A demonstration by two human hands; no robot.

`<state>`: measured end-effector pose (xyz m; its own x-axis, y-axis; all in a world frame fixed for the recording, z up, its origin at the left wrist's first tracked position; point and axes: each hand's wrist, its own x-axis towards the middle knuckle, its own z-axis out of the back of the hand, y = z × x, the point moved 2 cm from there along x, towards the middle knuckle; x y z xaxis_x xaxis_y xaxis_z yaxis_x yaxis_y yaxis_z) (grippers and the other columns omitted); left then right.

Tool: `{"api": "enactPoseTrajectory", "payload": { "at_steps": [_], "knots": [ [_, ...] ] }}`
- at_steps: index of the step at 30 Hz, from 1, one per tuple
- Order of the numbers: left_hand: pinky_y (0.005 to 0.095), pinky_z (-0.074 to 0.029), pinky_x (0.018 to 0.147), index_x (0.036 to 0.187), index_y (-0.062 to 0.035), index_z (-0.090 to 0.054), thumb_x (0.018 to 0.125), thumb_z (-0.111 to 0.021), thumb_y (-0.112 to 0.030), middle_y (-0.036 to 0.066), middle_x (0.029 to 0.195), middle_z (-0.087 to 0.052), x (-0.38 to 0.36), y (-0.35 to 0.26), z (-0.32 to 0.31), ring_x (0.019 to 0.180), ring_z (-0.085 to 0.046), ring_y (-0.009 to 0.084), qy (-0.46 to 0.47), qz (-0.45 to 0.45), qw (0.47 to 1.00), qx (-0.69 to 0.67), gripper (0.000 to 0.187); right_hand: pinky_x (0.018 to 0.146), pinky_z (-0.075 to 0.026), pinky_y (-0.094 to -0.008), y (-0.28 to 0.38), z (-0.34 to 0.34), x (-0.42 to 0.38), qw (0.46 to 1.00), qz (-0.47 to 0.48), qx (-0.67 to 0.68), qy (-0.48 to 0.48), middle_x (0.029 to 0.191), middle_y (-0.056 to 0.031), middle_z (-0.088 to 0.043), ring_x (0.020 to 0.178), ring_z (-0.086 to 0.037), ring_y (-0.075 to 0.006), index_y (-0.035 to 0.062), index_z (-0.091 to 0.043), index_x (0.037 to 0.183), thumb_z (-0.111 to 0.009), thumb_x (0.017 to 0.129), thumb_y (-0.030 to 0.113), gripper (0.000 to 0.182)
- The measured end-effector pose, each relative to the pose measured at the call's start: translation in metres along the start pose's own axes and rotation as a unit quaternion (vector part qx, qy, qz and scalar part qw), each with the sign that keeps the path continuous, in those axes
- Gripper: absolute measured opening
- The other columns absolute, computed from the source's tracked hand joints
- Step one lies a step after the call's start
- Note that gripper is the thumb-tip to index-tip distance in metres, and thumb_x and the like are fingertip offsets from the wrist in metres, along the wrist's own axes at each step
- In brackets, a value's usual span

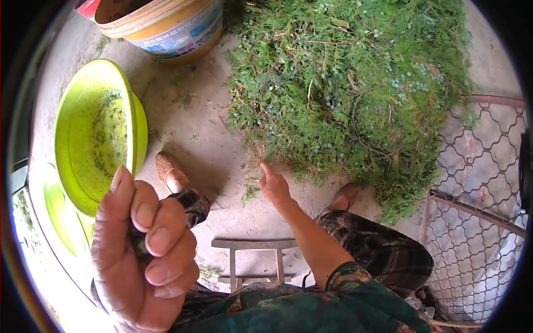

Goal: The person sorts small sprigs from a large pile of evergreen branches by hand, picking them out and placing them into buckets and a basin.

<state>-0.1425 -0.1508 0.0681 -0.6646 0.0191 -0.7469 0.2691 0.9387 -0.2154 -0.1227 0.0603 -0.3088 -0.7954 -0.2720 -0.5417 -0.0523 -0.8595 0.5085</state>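
Close to the camera, at lower left, my left hand [147, 250] is raised with its fingers curled in. Something dark and greenish shows in its palm, mostly hidden by the fingers. My right hand [274, 187] reaches down to the near edge of a large heap of evergreen cuttings [338, 105] dotted with blue-green berries. Its fingers are drawn together, the index finger reaching forward. A small blurred green sprig [270, 152] shows at the fingertip, apparently pinched there.
A lime-green basin [83, 133] with dark bits inside stands at left, beside another green basin [58, 208]. A yellow bucket [191, 47] sits at the back left. A wooden stool [255, 244] is between my legs. Metal lattice [472, 183] lies on the right.
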Motion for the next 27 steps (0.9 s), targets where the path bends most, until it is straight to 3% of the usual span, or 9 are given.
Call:
{"api": "enactPoseTrajectory", "payload": {
  "at_steps": [5,7,14,17,18,19,21,22,27],
  "knots": [
    [0.0220,-0.027,0.036,0.080,-0.0125,-0.036,0.103,-0.027,-0.037,0.004,0.068,-0.038,-0.002,0.001,0.001,0.048,-0.038,0.0114,0.012,0.003,1.000,0.000,0.035,0.060,-0.049,-0.0452,0.007,0.020,-0.003,0.997,-0.037,0.072,-0.012,0.070,-0.0173,-0.064,0.067,-0.063,-0.0347,0.0146,-0.043,0.133,-0.053,0.086,0.020,0.049],
    [0.0219,-0.027,0.036,0.080,-0.0126,-0.036,0.103,-0.026,-0.037,0.004,0.068,-0.038,-0.001,0.001,0.001,0.048,-0.038,0.0115,0.009,0.001,1.000,-0.001,0.035,0.053,-0.047,-0.0408,0.015,0.037,0.014,0.989,-0.069,0.067,-0.112,0.061,-0.0135,-0.059,0.056,-0.058,-0.0270,0.0121,-0.035,0.140,-0.049,0.087,0.017,0.056],
    [0.0219,-0.027,0.036,0.081,-0.0123,-0.036,0.103,-0.026,-0.037,0.005,0.069,-0.040,0.000,-0.001,-0.002,0.048,-0.039,0.0117,0.001,0.004,1.000,0.003,0.035,0.054,-0.048,-0.0415,0.021,0.019,0.026,0.996,-0.041,-0.083,-0.006,0.074,-0.0172,-0.062,0.061,-0.061,-0.0274,0.0119,-0.024,0.146,-0.051,0.087,0.017,0.065],
    [0.0219,-0.028,0.036,0.081,-0.0120,-0.037,0.103,-0.025,-0.037,0.006,0.070,-0.041,-0.002,0.002,-0.005,0.048,-0.039,0.0116,0.012,-0.002,1.000,-0.016,0.035,0.060,-0.049,-0.0404,0.012,-0.001,-0.001,0.997,-0.037,-0.052,0.045,0.078,-0.0124,-0.065,0.065,-0.063,-0.0276,0.0111,-0.040,0.136,-0.055,0.087,0.021,0.052],
    [0.0219,-0.028,0.036,0.081,-0.0120,-0.037,0.103,-0.025,-0.037,0.006,0.070,-0.041,-0.002,0.003,-0.004,0.048,-0.039,0.0116,0.010,-0.001,1.000,-0.017,0.035,0.061,-0.048,-0.0412,0.002,-0.014,0.001,0.994,-0.052,0.094,0.019,0.076,-0.0107,-0.066,0.067,-0.063,-0.0294,0.0072,-0.059,0.108,-0.055,0.086,0.020,0.026],
    [0.0220,-0.028,0.036,0.082,-0.0117,-0.037,0.103,-0.025,-0.037,0.006,0.070,-0.042,-0.003,0.003,-0.003,0.048,-0.039,0.0116,0.010,0.001,1.000,-0.013,0.036,0.061,-0.048,-0.0412,-0.010,-0.025,-0.001,0.994,-0.054,0.094,0.020,0.076,-0.0107,-0.066,0.067,-0.063,-0.0294,0.0072,-0.059,0.108,-0.055,0.086,0.020,0.026],
    [0.0221,-0.029,0.037,0.082,-0.0114,-0.037,0.104,-0.024,-0.037,0.006,0.070,-0.042,-0.003,0.002,-0.001,0.048,-0.039,0.0116,0.012,0.000,1.000,-0.010,0.036,0.065,-0.050,-0.0436,0.006,0.000,-0.005,0.995,0.022,0.035,-0.094,0.076,-0.0170,-0.064,0.072,-0.063,-0.0348,0.0055,-0.059,0.102,-0.055,0.082,0.019,0.024],
    [0.0221,-0.029,0.037,0.082,-0.0112,-0.037,0.104,-0.024,-0.037,0.006,0.070,-0.042,-0.004,0.001,0.002,0.048,-0.039,0.0116,0.017,0.001,1.000,-0.005,0.036,0.064,-0.049,-0.0462,0.014,0.012,-0.001,0.981,0.008,0.102,-0.162,0.077,-0.0180,-0.064,0.072,-0.062,-0.0378,0.0031,-0.057,0.084,-0.057,0.083,0.019,0.016],
    [0.0223,-0.029,0.037,0.082,-0.0107,-0.037,0.104,-0.024,-0.037,0.007,0.071,-0.042,-0.003,-0.001,0.003,0.048,-0.039,0.0118,0.021,0.000,1.000,-0.002,0.036,0.062,-0.049,-0.0498,0.013,0.041,0.059,0.967,-0.031,0.069,-0.243,0.077,-0.0206,-0.064,0.072,-0.062,-0.0414,0.0026,-0.057,0.085,-0.061,0.083,0.018,0.017]
  ]
}}
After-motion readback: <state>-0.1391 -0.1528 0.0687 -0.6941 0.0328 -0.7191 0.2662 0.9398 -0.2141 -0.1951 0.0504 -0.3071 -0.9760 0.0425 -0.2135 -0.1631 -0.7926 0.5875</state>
